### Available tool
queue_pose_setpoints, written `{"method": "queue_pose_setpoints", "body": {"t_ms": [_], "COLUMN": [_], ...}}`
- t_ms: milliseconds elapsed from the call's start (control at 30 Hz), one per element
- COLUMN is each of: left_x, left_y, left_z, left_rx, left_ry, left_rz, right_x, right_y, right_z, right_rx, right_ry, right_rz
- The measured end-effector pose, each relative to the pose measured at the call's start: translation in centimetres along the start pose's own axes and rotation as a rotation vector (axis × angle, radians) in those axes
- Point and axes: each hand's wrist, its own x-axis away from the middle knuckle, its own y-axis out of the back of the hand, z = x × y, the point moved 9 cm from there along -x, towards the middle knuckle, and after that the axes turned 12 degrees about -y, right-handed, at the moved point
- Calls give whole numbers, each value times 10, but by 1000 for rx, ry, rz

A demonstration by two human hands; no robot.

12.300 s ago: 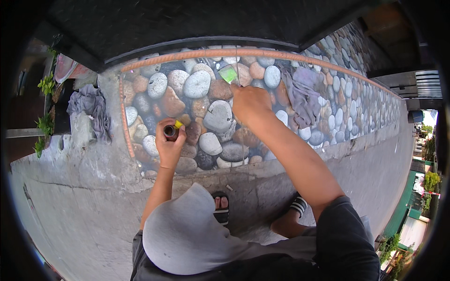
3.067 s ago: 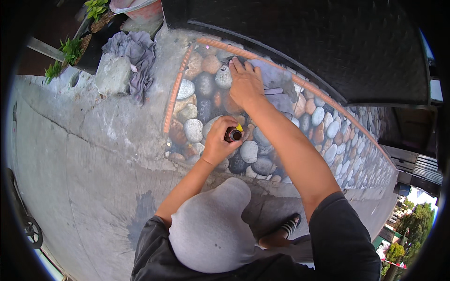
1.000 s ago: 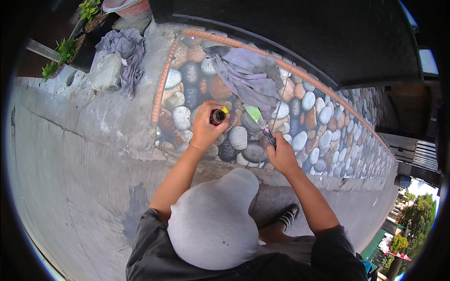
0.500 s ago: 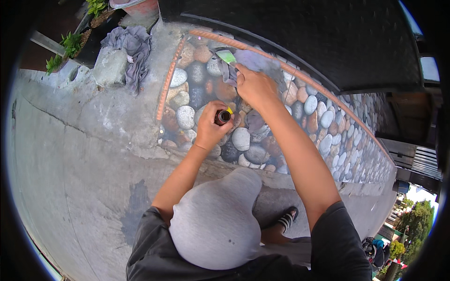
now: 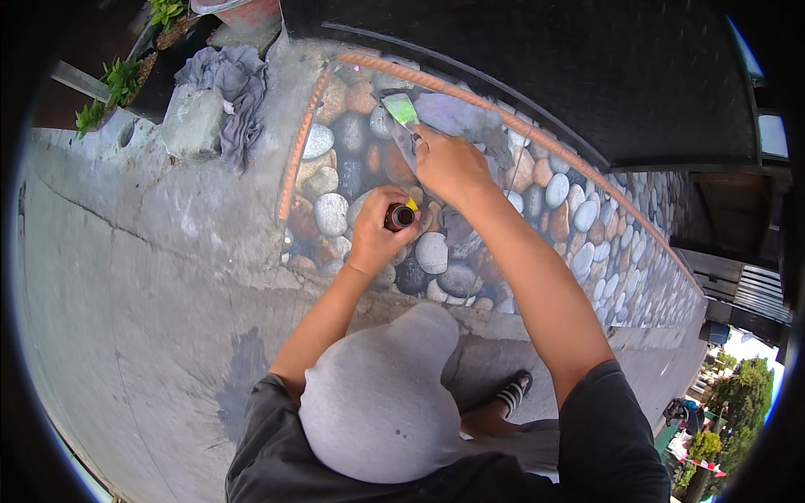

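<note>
My left hand (image 5: 374, 230) is wrapped round a small dark brown bottle (image 5: 402, 216). The bottle stands upright with its mouth uncovered, and a bit of yellow shows beside its neck. Farther away, my right hand (image 5: 453, 168) grips a scraper (image 5: 401, 111) with a flat, bright green blade that points away and to the left. Its handle is mostly hidden in my fingers. A crumpled grey cloth (image 5: 457, 115) lies under and beyond the blade, on the pebble-patterned surface (image 5: 432, 251). Both hands are over this surface.
A ribbed orange-brown strip (image 5: 402, 73) edges the pebble surface on the far side and at left. Beyond stands a black panel (image 5: 537, 75). At upper left, another grey cloth (image 5: 239, 92) drapes a concrete block (image 5: 193, 126) near potted plants (image 5: 122, 80).
My right hand and the scraper have shifted slightly left and nearer, and the blade shows more broadly. My left hand keeps its hold on the bottle, nearly still.
</note>
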Motion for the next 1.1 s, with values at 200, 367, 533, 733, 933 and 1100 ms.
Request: {"method": "queue_pose_setpoints", "body": {"t_ms": [200, 367, 533, 733, 933, 1100], "left_x": [4, 0, -1, 0, -1, -1], "left_y": [6, 1, 8, 4, 2, 7], "left_z": [4, 1, 1, 3, 0, 2], "left_rx": [-11, 12, 4, 24, 26, 26], "left_ry": [-20, 27, -13, 19, 40, 22], "left_rz": [-10, -10, -9, -10, -10, -10], "right_x": [4, -10, 6, 2, -4, 4], "right_y": [-1, 9, 2, 10, 7, 4], "right_z": [9, 9, 10, 17, 14, 12], "right_rx": [-76, -108, -64, -16, -9, -2], "right_ry": [-8, -25, -51, -39, -39, -53], "right_rz": [41, 34, 48, 50, 79, 56]}}
